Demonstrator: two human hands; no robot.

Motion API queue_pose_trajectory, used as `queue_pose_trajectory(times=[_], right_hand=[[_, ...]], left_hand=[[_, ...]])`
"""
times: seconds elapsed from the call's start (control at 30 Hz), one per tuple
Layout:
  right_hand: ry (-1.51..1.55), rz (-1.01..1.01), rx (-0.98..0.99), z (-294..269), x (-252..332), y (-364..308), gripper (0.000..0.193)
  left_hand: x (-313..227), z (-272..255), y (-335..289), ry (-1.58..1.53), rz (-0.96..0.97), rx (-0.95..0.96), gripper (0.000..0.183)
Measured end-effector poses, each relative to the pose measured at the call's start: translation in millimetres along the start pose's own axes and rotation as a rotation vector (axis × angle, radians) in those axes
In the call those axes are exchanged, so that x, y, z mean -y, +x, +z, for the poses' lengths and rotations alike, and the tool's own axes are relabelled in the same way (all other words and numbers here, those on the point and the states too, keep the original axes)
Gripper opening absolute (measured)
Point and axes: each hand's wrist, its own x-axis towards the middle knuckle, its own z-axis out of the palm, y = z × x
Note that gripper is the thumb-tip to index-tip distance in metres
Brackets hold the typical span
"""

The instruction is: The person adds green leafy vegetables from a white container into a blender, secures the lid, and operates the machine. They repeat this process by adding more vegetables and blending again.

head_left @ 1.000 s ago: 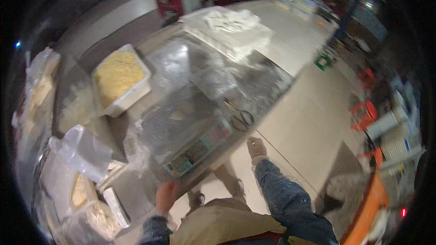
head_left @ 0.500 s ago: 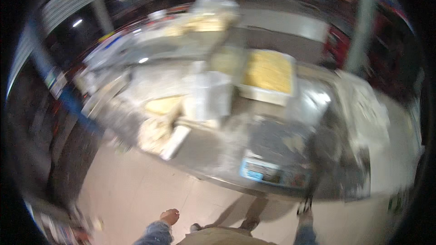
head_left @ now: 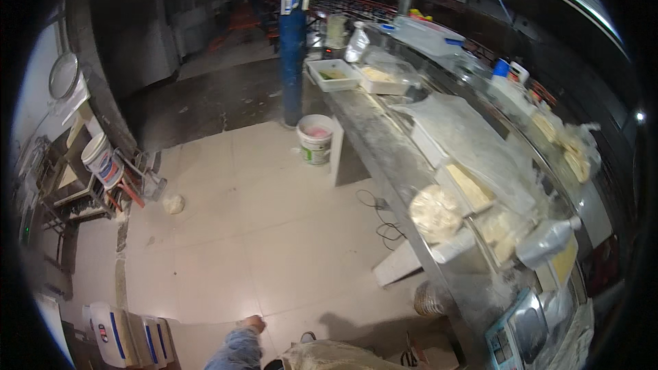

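My left hand [head_left: 252,323] hangs at the bottom of the view, at the end of a blue denim sleeve, above the pale tiled floor [head_left: 274,247]. It holds nothing that I can make out, and its fingers are too small to read. My right hand is out of view. A long steel counter [head_left: 404,185] runs along my right. On it lie a clear bag of pale crumbly food [head_left: 435,212], a plastic bottle on its side [head_left: 548,240] and a digital scale [head_left: 515,332].
A white bucket [head_left: 315,138] stands by a blue pillar [head_left: 293,34]. White trays [head_left: 334,74] sit at the counter's far end. A pale lump [head_left: 173,203] and a cable [head_left: 384,223] lie on the floor. Blue-and-white containers [head_left: 123,332] stand lower left, and another bucket [head_left: 101,159] on a rack.
The view has swung to the left, away from the counter and scale toward the open floor. My left hand has come off the scale's edge and hangs free.
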Motion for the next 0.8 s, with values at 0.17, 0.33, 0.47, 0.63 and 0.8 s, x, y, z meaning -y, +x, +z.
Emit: queue_pose_trajectory(times=[0.17,0.33,0.47,0.63,0.8], right_hand=[[-0.147,-0.022,0.095,5.8,99.5,42.3,0.051],[-0.276,0.006,0.238,4.0,194.6,121.7,0.050],[-0.251,-0.074,0.261,-8.1,308.9,202.8,0.050],[-0.323,-0.128,0.318,-41.7,465.9,255.9,0.050],[-0.312,-0.208,0.385,-64.5,600.8,328.5,0.049]], left_hand=[[-77.2,-109.9,2.0,-0.438,0.278,-0.125,0.038],[-65.8,-217.9,70.0,-0.571,0.255,-0.278,0.032],[23.7,-310.3,141.6,-0.447,-0.131,-0.335,0.029],[137.1,-345.8,149.5,0.643,-0.070,0.163,0.023],[144.2,-323.7,202.8,-0.249,-0.522,0.025,0.022]])
